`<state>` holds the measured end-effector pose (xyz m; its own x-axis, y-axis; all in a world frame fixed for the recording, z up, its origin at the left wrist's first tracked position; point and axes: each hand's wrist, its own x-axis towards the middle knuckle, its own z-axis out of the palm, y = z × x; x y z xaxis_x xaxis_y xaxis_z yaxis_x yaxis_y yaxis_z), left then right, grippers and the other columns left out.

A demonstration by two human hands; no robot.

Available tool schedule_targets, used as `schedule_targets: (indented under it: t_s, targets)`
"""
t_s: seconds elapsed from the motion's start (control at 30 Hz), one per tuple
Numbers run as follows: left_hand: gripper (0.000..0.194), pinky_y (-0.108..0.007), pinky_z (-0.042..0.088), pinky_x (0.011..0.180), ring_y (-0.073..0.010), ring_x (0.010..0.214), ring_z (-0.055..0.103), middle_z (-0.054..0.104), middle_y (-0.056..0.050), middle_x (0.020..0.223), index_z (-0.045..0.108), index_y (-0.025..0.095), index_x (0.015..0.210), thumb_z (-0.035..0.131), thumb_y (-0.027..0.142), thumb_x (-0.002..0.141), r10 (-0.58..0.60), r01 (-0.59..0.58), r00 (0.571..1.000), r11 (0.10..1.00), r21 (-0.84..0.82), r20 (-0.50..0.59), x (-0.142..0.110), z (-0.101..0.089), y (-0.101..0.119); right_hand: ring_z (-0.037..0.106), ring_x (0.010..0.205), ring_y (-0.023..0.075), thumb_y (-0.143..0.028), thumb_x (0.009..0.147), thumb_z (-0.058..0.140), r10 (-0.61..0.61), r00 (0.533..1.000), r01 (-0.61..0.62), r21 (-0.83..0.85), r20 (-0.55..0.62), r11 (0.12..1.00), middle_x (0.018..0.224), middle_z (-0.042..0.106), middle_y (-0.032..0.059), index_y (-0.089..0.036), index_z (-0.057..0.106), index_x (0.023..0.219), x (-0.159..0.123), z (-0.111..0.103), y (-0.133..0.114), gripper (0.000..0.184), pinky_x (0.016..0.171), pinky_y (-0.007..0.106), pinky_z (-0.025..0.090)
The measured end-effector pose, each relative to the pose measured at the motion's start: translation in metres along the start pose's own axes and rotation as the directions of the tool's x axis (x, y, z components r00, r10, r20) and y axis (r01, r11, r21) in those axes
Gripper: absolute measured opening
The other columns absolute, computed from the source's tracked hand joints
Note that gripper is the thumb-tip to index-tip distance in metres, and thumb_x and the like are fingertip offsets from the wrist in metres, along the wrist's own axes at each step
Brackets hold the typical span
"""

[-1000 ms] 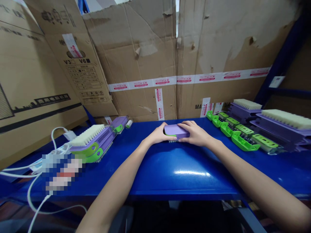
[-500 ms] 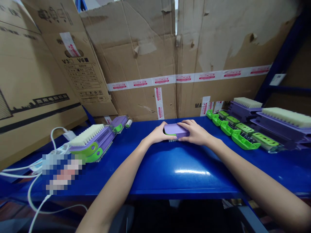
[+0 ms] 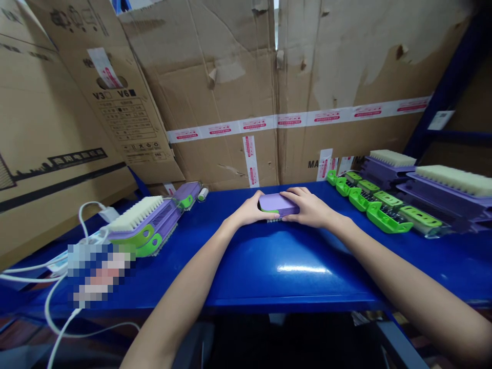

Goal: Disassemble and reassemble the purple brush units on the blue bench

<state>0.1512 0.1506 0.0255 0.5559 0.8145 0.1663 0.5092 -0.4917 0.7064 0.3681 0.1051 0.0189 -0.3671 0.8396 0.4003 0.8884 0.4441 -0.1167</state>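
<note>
Indoors, before tall cardboard sheets [image 3: 223,97], we reach across a blue tabletop [image 3: 288,279], our left hand [image 3: 248,211] and right hand [image 3: 310,209] curved in a close grip around opposite ends of a purple-and-green block [image 3: 274,201]. Its long axis runs side to side between our palms, toward the tabletop's back edge, with neither hand nearer. Pale bristles [image 3: 272,221] show beneath its near edge; whether they touch the surface, we cannot tell.
</note>
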Motion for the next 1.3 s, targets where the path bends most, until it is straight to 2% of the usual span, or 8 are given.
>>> schedule_targets:
  t_s: [0.2, 0.4, 0.73, 1.0, 1.3]
  targets:
    - [0.070, -0.031, 0.046, 0.070, -0.0241, 0.091, 0.058, 0.061, -0.005, 0.099, 0.047, 0.019, 0.106, 0.076, 0.056, 0.055, 0.003, -0.003, 1.000, 1.000, 0.006, 0.006, 0.000, 0.000, 0.000, 0.040, 0.121, 0.0328, -0.051, 0.073, 0.066, -0.004, 1.000, 0.004, -0.007, 0.005, 1.000, 0.134, 0.045, 0.0151, -0.019, 0.043, 0.137, 0.000, 0.000, 0.000, 0.075, 0.096, 0.049, 0.042]
    - [0.070, -0.030, 0.046, 0.068, -0.0241, 0.091, 0.058, 0.061, -0.006, 0.100, 0.048, 0.019, 0.106, 0.076, 0.057, 0.054, 0.016, -0.016, 1.000, 1.000, 0.014, -0.001, 0.000, 0.000, 0.000, 0.041, 0.121, 0.0339, -0.050, 0.072, 0.067, -0.022, 1.000, 0.023, 0.018, -0.020, 1.000, 0.133, 0.046, 0.0147, -0.022, 0.043, 0.137, 0.000, 0.003, 0.003, 0.075, 0.095, 0.051, 0.042]
    - [0.066, -0.027, 0.044, 0.065, -0.0214, 0.085, 0.057, 0.059, -0.003, 0.092, 0.048, 0.019, 0.099, 0.079, 0.054, 0.052, 0.032, -0.032, 0.999, 0.999, 0.012, -0.020, 0.001, 0.000, -0.001, 0.041, 0.121, 0.0323, -0.048, 0.070, 0.069, -0.013, 1.000, 0.013, 0.022, -0.002, 1.000, 0.134, 0.045, 0.0139, -0.021, 0.044, 0.136, 0.000, 0.001, 0.001, 0.075, 0.096, 0.048, 0.042]
    - [0.072, -0.025, 0.043, 0.060, -0.0179, 0.079, 0.054, 0.055, -0.001, 0.087, 0.041, 0.019, 0.093, 0.084, 0.050, 0.045, 0.069, -0.077, 0.992, 0.994, -0.079, -0.104, 0.006, 0.003, -0.002, 0.041, 0.121, 0.0324, -0.049, 0.070, 0.069, -0.048, 0.998, 0.051, 0.056, -0.044, 0.997, 0.133, 0.045, 0.0141, -0.022, 0.042, 0.138, 0.002, 0.005, 0.006, 0.078, 0.096, 0.049, 0.042]
    - [0.072, -0.026, 0.043, 0.062, -0.0173, 0.078, 0.054, 0.055, 0.000, 0.084, 0.043, 0.019, 0.091, 0.084, 0.051, 0.042, 0.053, -0.062, 0.985, 0.997, -0.054, -0.165, 0.007, 0.005, 0.002, 0.040, 0.120, 0.0331, -0.051, 0.072, 0.067, -0.067, 0.995, 0.071, 0.056, -0.075, 0.996, 0.130, 0.045, 0.0142, -0.024, 0.040, 0.139, 0.003, 0.007, 0.013, 0.078, 0.094, 0.049, 0.043]
